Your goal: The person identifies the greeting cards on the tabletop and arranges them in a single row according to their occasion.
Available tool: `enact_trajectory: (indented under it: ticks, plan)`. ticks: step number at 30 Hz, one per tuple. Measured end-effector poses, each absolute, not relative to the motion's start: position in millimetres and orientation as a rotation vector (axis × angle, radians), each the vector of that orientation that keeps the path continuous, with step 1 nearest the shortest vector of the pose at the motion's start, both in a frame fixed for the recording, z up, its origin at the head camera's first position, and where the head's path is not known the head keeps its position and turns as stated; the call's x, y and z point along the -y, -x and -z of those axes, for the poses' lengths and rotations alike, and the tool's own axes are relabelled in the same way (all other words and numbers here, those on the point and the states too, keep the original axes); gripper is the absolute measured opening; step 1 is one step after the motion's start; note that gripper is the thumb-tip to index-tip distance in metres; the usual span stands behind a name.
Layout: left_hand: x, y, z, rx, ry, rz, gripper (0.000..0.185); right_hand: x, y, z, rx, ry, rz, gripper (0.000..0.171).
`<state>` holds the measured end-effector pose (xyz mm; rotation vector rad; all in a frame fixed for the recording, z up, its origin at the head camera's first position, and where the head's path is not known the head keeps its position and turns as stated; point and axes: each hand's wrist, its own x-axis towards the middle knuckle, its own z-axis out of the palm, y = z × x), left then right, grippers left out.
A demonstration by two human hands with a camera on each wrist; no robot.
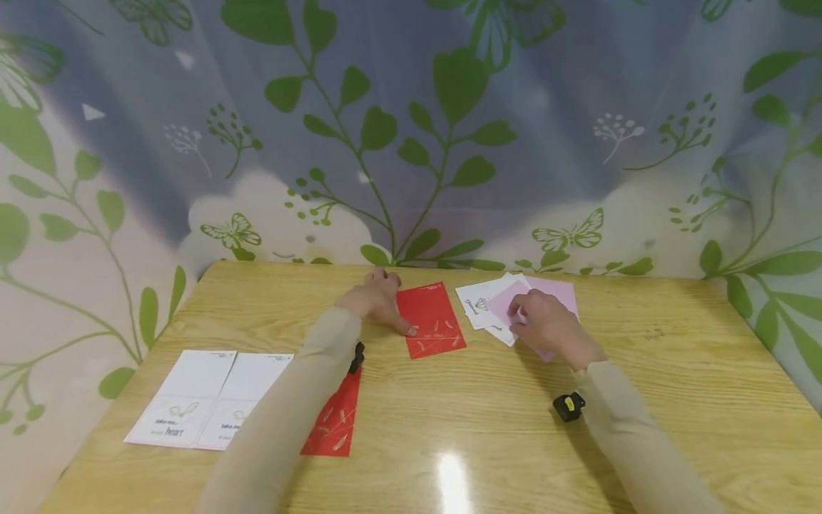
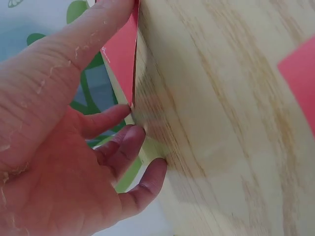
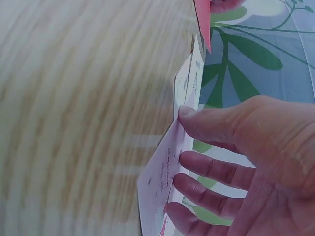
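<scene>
My left hand [image 1: 384, 303] lies flat on the wooden table [image 1: 488, 421]. Its fingertips press the left edge of a red card [image 1: 432, 320]. In the left wrist view the left hand [image 2: 83, 147] is spread, its thumb against that red card [image 2: 122, 51]. My right hand [image 1: 539, 323] rests on a pink card [image 1: 554, 291] that lies over white printed cards [image 1: 477, 298]. Seen from the right wrist, the right hand [image 3: 236, 162] touches the pink card [image 3: 161, 174] with thumb and fingertips; a white card [image 3: 189, 84] lies beyond it.
A second red card [image 1: 335, 422] lies near the front, partly under my left forearm. Two white printed cards [image 1: 207, 397] sit side by side at the front left. A leaf-patterned curtain [image 1: 411, 128] hangs behind the table's far edge.
</scene>
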<state>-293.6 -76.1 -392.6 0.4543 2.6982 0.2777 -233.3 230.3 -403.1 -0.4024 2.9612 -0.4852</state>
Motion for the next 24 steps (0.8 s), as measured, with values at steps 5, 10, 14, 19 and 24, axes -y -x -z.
enact_trajectory:
  ticks: [5,10,14,19,24]
  plan:
    - [77.7,294.5,392.4,-2.683,-0.443,-0.312,0.096,-227.0,235.6,402.8,-2.980,0.428,0.489,0.023]
    - [78.8,296.9,393.9,-2.679,-0.445,-0.363,0.094,-207.2,241.6,406.3,-3.032,0.497,0.619,0.021]
    - [80.8,299.4,394.6,-2.699,-0.486,-0.436,0.087,-188.6,248.6,409.8,-3.044,0.528,0.783,0.026]
    - [83.3,304.0,398.5,-2.768,-0.599,-0.524,0.056,-169.0,262.5,415.0,-3.030,0.530,0.936,0.041]
    - [87.4,305.9,403.9,-2.824,-0.651,-0.600,0.034,-152.8,273.7,416.6,-3.016,0.609,1.029,0.049]
